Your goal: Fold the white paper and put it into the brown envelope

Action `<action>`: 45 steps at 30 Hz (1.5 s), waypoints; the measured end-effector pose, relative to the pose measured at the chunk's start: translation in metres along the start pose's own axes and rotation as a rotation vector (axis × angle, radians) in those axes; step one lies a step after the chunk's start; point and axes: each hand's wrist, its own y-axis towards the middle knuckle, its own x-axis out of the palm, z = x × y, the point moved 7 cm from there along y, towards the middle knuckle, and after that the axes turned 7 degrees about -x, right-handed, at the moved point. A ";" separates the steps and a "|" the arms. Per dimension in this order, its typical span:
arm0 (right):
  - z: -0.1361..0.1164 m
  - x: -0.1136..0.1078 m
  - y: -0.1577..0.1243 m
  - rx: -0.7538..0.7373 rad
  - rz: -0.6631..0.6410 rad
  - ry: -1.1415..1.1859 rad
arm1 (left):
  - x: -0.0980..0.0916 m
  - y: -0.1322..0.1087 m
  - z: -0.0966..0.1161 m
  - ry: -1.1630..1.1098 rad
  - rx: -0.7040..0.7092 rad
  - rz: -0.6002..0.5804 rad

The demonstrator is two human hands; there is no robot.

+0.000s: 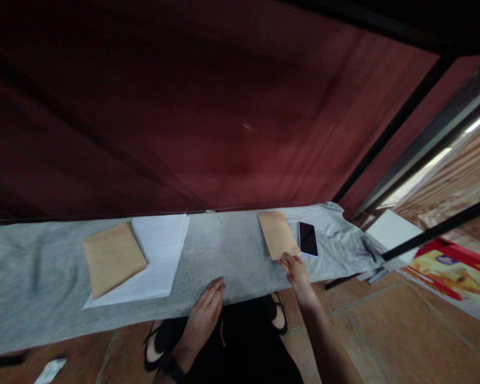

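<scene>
Right brown paper stack (278, 234): on the grey cloth (224, 240), extending forward and slightly left from your right fingertips, its long axis running away from you.
Right hand (295, 268): nearer; your thumb and fingers pinch its near right corner.
Left hand (205, 311): at the cloth's near edge, well apart from it, fingers together; you can't tell what the palm hides.
Phone (308, 239): just right of that stack.
Left brown paper stack (114, 258): lies partly over white sheets (162, 264).
Containers: none you can confirm.
</scene>
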 end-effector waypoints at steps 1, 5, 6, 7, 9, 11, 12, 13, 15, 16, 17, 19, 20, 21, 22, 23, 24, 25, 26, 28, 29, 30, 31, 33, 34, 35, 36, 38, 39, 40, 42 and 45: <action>0.000 -0.002 0.001 -0.001 0.005 -0.003 | 0.000 -0.001 0.000 -0.001 -0.003 0.000; 0.000 -0.011 0.005 -0.009 0.024 0.002 | 0.000 -0.002 -0.001 -0.008 -0.017 0.001; 0.001 -0.013 0.006 -0.008 0.028 0.004 | 0.000 -0.002 -0.001 -0.008 -0.018 0.004; 0.001 -0.015 0.007 -0.006 0.031 0.003 | 0.000 -0.002 -0.001 -0.008 -0.019 0.009; 0.003 -0.017 0.009 -0.002 0.038 -0.002 | -0.001 -0.001 0.000 -0.012 -0.017 0.019; 0.006 -0.019 0.010 0.004 0.044 -0.013 | -0.001 -0.001 0.001 -0.016 -0.016 0.023; 0.007 -0.019 0.011 0.010 0.046 -0.022 | -0.002 -0.001 0.001 -0.017 -0.017 0.021; 0.009 -0.020 0.012 0.018 0.048 -0.033 | -0.002 0.000 0.001 -0.018 -0.019 0.016; 0.012 -0.020 0.013 0.045 0.047 -0.063 | -0.002 0.000 0.002 -0.019 -0.026 -0.002; 0.013 -0.021 0.014 0.063 0.043 -0.079 | -0.001 0.000 0.003 -0.020 -0.032 -0.011; 0.014 -0.021 0.014 0.081 0.037 -0.095 | -0.001 -0.001 0.003 -0.022 -0.038 -0.020; 0.016 -0.021 0.014 0.117 0.022 -0.124 | 0.000 -0.001 0.003 -0.025 -0.051 -0.033; 0.016 -0.021 0.014 0.132 0.014 -0.137 | 0.001 -0.002 0.002 -0.026 -0.056 -0.038; 0.017 -0.021 0.014 0.145 0.008 -0.150 | 0.001 -0.002 0.002 -0.027 -0.061 -0.042; 0.017 -0.021 0.014 0.156 0.002 -0.162 | 0.002 -0.002 0.002 -0.029 -0.062 -0.046; 0.017 -0.022 0.014 0.165 -0.002 -0.175 | 0.002 -0.003 0.002 -0.032 -0.062 -0.049; 0.017 -0.022 0.014 0.173 -0.005 -0.187 | 0.002 -0.003 0.002 -0.037 -0.062 -0.049; 0.017 -0.022 0.014 0.178 -0.008 -0.199 | 0.003 -0.004 0.001 -0.044 -0.063 -0.047; 0.017 -0.022 0.014 0.182 -0.010 -0.210 | 0.003 -0.004 0.000 -0.053 -0.064 -0.048; 0.017 -0.022 0.014 0.186 -0.016 -0.231 | 0.004 -0.005 -0.001 -0.071 -0.067 -0.046; 0.017 -0.022 0.014 0.187 -0.020 -0.242 | 0.004 -0.005 -0.001 -0.079 -0.065 -0.043; 0.016 -0.022 0.014 0.187 -0.025 -0.252 | 0.004 -0.005 -0.002 -0.086 -0.061 -0.042; 0.015 -0.023 0.014 0.186 -0.028 -0.263 | 0.004 -0.005 -0.002 -0.091 -0.058 -0.040; 0.013 -0.023 0.013 0.177 -0.035 -0.287 | 0.004 -0.005 -0.001 -0.098 -0.056 -0.036; 0.013 -0.024 0.012 0.170 -0.038 -0.299 | 0.004 -0.005 0.000 -0.100 -0.060 -0.037; 0.012 -0.023 0.011 0.159 -0.042 -0.312 | 0.003 -0.005 0.000 -0.101 -0.068 -0.038; 0.012 -0.023 0.010 0.143 -0.046 -0.328 | 0.002 -0.004 0.001 -0.102 -0.077 -0.041; 0.014 -0.022 0.004 0.100 -0.056 -0.362 | -0.001 -0.003 0.004 -0.103 -0.090 -0.053; 0.015 -0.021 0.001 0.045 -0.070 -0.406 | -0.002 -0.002 0.005 -0.103 -0.089 -0.065; 0.015 -0.019 -0.004 -0.024 -0.088 -0.463 | -0.004 -0.001 0.006 -0.100 -0.087 -0.076; 0.012 -0.010 -0.019 -0.297 -0.172 -0.696 | -0.010 0.003 0.003 -0.074 -0.102 -0.074; 0.017 0.004 -0.045 -0.613 -0.268 -0.959 | -0.027 0.013 -0.022 0.052 -0.239 0.015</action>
